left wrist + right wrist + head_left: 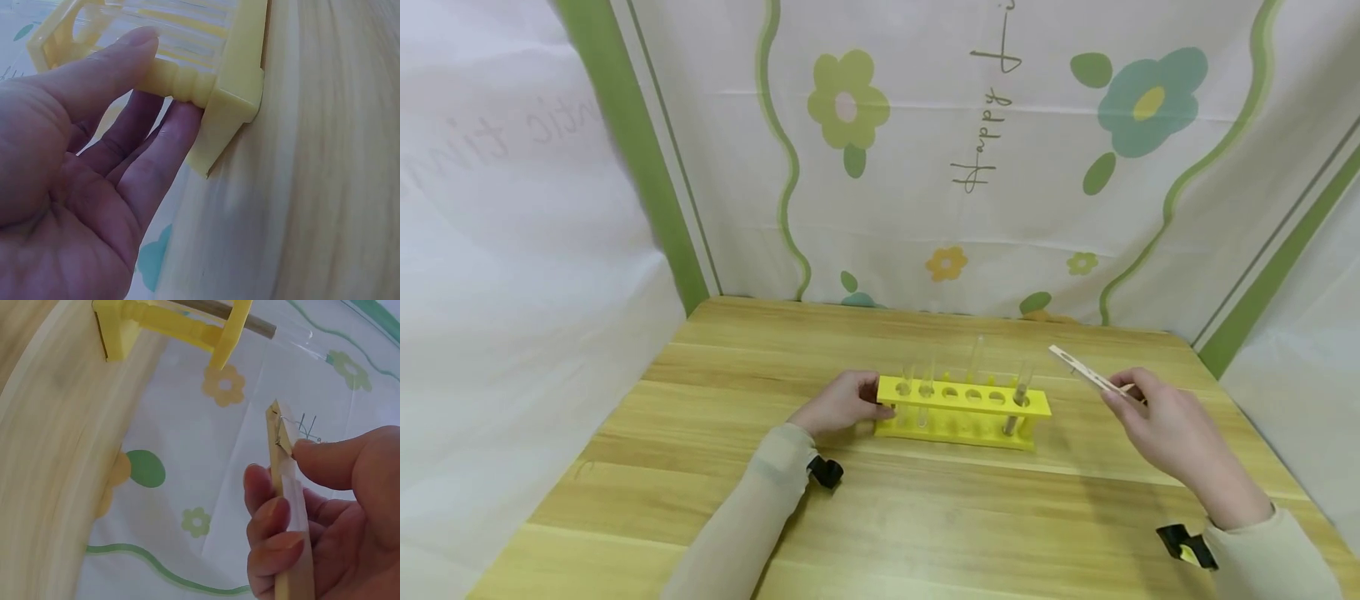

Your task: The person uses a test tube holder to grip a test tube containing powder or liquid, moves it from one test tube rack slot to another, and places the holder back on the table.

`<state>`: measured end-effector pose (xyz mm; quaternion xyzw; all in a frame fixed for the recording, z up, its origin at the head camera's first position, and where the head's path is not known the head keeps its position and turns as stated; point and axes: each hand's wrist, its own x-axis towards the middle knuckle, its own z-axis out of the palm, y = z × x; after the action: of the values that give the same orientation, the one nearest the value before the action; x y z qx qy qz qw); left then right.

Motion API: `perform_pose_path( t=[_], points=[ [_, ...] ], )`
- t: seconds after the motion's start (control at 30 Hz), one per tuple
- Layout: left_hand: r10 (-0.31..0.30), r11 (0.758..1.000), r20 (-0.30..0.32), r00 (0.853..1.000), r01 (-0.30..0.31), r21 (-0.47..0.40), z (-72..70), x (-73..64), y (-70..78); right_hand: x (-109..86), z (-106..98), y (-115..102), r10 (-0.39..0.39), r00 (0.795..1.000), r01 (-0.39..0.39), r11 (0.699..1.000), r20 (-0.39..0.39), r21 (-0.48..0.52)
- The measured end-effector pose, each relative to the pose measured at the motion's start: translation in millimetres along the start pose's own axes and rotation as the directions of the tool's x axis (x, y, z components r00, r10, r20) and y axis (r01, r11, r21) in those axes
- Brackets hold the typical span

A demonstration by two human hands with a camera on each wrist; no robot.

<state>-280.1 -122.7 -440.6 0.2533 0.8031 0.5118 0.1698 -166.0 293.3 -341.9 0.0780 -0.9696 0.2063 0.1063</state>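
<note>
A yellow test tube rack (pixel 962 403) stands upright on the table with several clear glass test tubes in it. The tube at the rack's right end (pixel 1022 385) has a brownish-grey content in its lower part. My left hand (pixel 842 404) grips the rack's left end post, thumb on one side and fingers (pixel 159 156) curled round the other. Right of the rack, above the table, my right hand (pixel 1172 429) holds a wooden test tube clamp (pixel 1090 372) by its handle. The clamp's metal spring (pixel 280 428) shows beside the thumb.
The wooden table (pixel 925 517) spreads around the rack. A white cloth (pixel 917 208) with flowers and green lines hangs behind it, with white cloth at both sides. Each wrist has a black strap mount (pixel 826 472) on it.
</note>
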Motion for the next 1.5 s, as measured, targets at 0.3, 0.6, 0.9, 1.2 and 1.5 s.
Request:
perform_pose_path(
  t=[0.3, 0.6, 0.9, 1.2, 1.5],
  points=[
    [-0.001, 1.0, 0.02, 1.0, 0.001, -0.003, -0.3, 0.3, -0.6, -5.3, 5.3, -8.3, -0.116, 0.988, 0.117, 0.993, -0.104, 0.004],
    [-0.01, 1.0, 0.03, 0.999, 0.01, 0.009, 0.4, -1.1, 1.6, -6.3, 13.4, -10.2, -0.301, 0.916, 0.274, 0.952, -0.265, -0.135],
    [-0.021, 1.0, 0.034, 0.999, 0.021, 0.011, 1.3, -1.0, 2.0, -3.7, 14.4, -9.5, -0.452, 0.823, 0.365, 0.885, -0.343, -0.29],
    [-0.014, 1.0, 0.041, 0.999, 0.013, 0.017, 0.5, -1.0, 2.5, 2.1, 17.3, -9.9, -0.463, 0.807, 0.339, 0.871, -0.365, -0.355],
    [-0.015, 0.999, 0.046, 0.999, 0.014, 0.037, 0.0, -0.4, 1.4, 4.8, 21.8, -8.6, -0.436, 0.834, 0.324, 0.883, -0.338, -0.34]
  ],
)
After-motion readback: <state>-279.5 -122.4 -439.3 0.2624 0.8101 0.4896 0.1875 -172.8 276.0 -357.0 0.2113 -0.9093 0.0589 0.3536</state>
